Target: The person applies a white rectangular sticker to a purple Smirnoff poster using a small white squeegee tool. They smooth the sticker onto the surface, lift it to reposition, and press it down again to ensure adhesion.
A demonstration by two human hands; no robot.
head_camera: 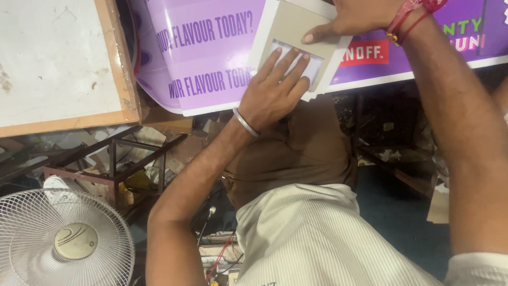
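Grey card frame point(288, 26) with a pale window cut in it, lying tilted on the purple printed board point(211, 47) at the top of the view. Left hand point(275, 87) spread flat, fingers point(288, 58) extended and pressing on the window area, palm resting at the frame's lower edge; a metal bangle point(245, 123) round the wrist. Right hand point(360, 18) pressing down on the frame's upper right part, thumb laid flat along it, red thread point(410, 13) tied at the wrist. Neither hand closed round anything, both flat on the frame, just apart from each other. Purple board resting over a cluttered area, a white wood-edged panel point(58, 63) beside it on the left. White fan point(63, 241) at the lower left, near a dark metal stand point(114, 164). Striped light shirt point(317, 238) at the bottom.
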